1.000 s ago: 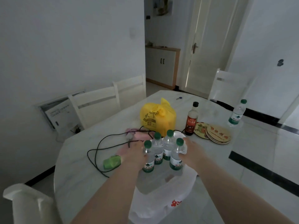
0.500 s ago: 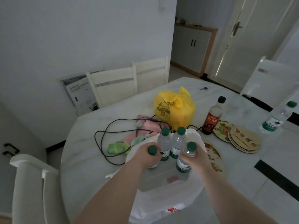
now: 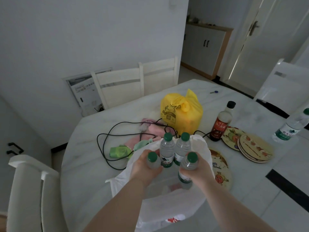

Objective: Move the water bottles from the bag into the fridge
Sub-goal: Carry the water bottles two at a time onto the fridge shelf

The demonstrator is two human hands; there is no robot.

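crowded at 12, room at 9 o'clock

4 water bottles (image 3: 166, 148) are clustered over the open white bag (image 3: 167, 206). 1 is gripped by the left hand (image 3: 143, 166) and 1 by the right hand (image 3: 199, 169). bare table (image 3: 87, 164) is seen at 9 o'clock, 1 cable (image 3: 107, 136) and 1 yellow bag (image 3: 182, 113) at 12. 1 lone bottle (image 3: 289, 129) stands at 2.

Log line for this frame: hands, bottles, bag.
left hand: grips left-front bottle | right hand: grips right-front bottle | four water bottles: bunched between hands over white bag

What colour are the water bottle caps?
Green, on every bottle cap in the head view.
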